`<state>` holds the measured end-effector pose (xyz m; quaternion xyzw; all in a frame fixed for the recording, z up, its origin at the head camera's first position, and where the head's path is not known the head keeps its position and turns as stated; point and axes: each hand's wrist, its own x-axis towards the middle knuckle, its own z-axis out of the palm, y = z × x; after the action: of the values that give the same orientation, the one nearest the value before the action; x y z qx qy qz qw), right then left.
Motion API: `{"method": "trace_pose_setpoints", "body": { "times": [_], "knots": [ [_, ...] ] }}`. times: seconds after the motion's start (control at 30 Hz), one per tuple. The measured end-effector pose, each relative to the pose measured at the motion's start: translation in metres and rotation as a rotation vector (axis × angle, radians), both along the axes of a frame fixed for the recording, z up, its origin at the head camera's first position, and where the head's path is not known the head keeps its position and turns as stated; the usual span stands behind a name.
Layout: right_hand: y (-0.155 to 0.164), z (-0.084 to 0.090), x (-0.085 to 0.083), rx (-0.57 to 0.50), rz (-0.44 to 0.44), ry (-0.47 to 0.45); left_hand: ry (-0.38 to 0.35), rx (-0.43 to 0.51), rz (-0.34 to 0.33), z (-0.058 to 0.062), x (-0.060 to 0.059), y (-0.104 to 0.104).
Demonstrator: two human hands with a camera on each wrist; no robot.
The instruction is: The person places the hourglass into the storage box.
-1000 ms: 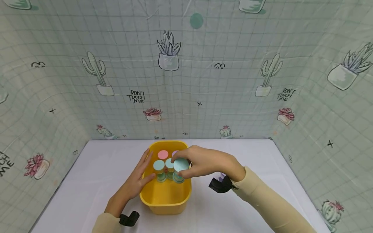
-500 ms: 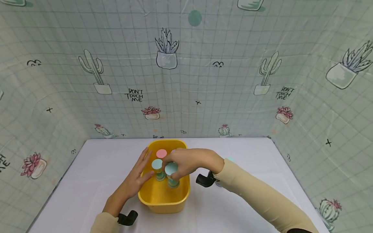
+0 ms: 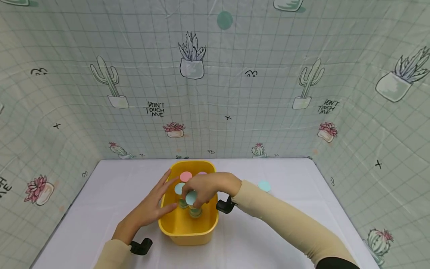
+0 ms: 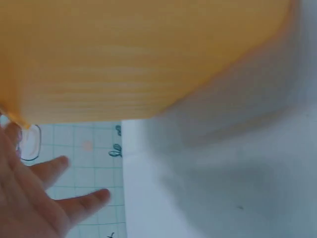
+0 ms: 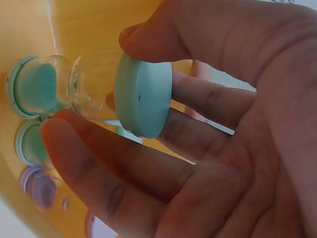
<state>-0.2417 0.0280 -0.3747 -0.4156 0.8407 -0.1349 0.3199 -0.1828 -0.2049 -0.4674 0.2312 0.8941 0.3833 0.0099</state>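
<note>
Right hand (image 3: 209, 185) pinching teal-lidded glass jar (image 3: 192, 203) inside yellow tub (image 3: 188, 233), now lower and further left than second ago. Left hand (image 3: 152, 206) flat, fingers straight against tub's left wall, unmoved. Loose teal lid (image 3: 264, 185) uncovered on white table (image 3: 285, 220). Backdrop (image 3: 215, 82) printed "DON'T TOUCH ME".

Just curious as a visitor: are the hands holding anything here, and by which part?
The right hand pinches a glass jar by its teal lid. The left hand rests flat against the yellow tub.
</note>
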Motion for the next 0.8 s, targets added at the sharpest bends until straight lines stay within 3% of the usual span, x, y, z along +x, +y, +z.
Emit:
{"method": "trace_pose_setpoints", "body": {
  "times": [0.37, 0.57, 0.8],
  "knots": [
    [-0.013, -0.02, -0.009, 0.02, 0.012, -0.047, 0.05, 0.075, -0.041, -0.009, -0.005, -0.002],
    [-0.019, -0.023, -0.013, 0.064, 0.014, -0.039, 0.037, 0.121, -0.055, -0.01, -0.006, -0.003],
    [-0.022, -0.024, -0.01, 0.08, 0.015, -0.035, 0.026, 0.108, -0.043, -0.01, -0.003, -0.003]
  ]
}}
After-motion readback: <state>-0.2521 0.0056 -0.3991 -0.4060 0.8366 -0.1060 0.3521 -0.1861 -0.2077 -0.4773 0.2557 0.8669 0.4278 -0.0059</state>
